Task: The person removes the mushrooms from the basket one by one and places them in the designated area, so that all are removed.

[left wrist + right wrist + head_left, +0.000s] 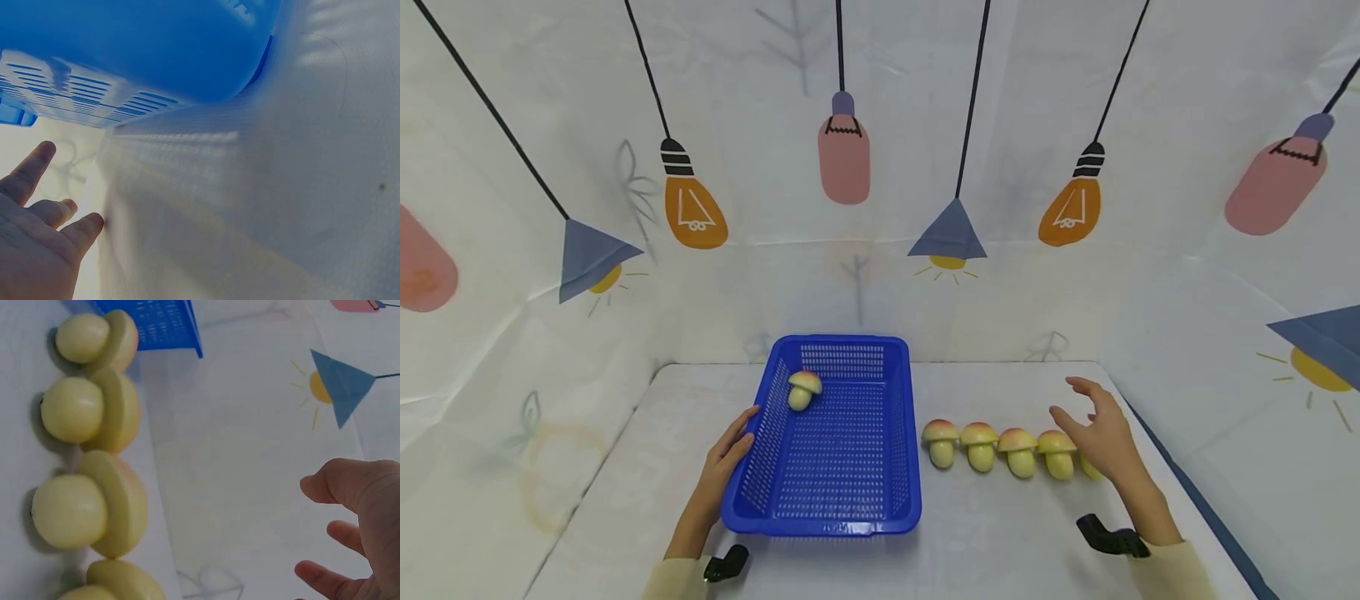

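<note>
A blue plastic basket (827, 527) stands left of the table's middle, with one toy mushroom (805, 390) lying in its far left part. At the basket's left side, my left hand (722, 467) rests its fingertips against the rim; the left wrist view shows its fingers (81, 234) spread beneath the blue wall. My right hand (1108, 437) hovers at the right end of a row of several toy mushrooms (1018, 452), its thumb and fingers apart with nothing between them. It partly hides the last mushroom (1090, 468). In the right wrist view, mushrooms (72, 512) line up left of the hand.
The white table (1000, 542) backs onto a white cloth wall (880, 292) printed with hanging lamps. The same cloth rises along both sides. A dark blue strip (1195, 492) runs along the table's right edge. Dark bands (1112, 537) sit at both wrists.
</note>
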Motion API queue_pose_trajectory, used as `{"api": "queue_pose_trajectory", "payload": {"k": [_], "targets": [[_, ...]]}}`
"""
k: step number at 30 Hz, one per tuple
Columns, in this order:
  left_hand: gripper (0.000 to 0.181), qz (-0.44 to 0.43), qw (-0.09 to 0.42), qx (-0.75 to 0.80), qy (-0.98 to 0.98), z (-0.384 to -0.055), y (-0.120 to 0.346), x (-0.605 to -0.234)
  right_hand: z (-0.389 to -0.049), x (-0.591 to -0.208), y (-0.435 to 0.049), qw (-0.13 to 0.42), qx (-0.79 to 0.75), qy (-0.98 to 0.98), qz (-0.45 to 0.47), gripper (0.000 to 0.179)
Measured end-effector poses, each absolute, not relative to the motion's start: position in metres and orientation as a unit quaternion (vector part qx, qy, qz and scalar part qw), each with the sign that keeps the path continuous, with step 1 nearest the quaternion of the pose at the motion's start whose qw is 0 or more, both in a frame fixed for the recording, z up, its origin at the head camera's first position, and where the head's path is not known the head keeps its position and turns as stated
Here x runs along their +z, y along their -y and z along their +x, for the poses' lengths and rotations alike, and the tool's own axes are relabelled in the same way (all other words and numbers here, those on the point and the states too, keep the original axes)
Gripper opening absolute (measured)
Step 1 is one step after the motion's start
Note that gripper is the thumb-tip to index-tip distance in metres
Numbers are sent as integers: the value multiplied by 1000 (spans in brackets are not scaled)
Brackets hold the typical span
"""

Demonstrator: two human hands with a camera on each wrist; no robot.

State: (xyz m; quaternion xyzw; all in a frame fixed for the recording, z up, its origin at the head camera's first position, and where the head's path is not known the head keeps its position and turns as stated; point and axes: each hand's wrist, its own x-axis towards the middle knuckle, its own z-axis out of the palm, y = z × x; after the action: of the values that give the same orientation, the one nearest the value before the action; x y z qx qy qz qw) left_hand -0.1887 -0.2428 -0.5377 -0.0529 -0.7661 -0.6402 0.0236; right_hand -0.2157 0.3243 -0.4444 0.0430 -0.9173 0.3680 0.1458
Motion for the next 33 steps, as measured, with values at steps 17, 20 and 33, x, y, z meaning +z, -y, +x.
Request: {"api": "queue_pose_trajectory", "payload": {"k": [17, 20, 33], "targets": [[52, -43, 16, -638, 769, -191, 243, -539, -248, -433, -197, 103, 471, 865, 138, 59], [52, -45, 15, -640, 767, -190, 243, -539, -249, -432, -175, 94, 487, 856, 145, 58], [53, -46, 15, -641, 766, -190, 243, -537, -261, -449, -108, 42, 537, 827, 162, 56]]}}
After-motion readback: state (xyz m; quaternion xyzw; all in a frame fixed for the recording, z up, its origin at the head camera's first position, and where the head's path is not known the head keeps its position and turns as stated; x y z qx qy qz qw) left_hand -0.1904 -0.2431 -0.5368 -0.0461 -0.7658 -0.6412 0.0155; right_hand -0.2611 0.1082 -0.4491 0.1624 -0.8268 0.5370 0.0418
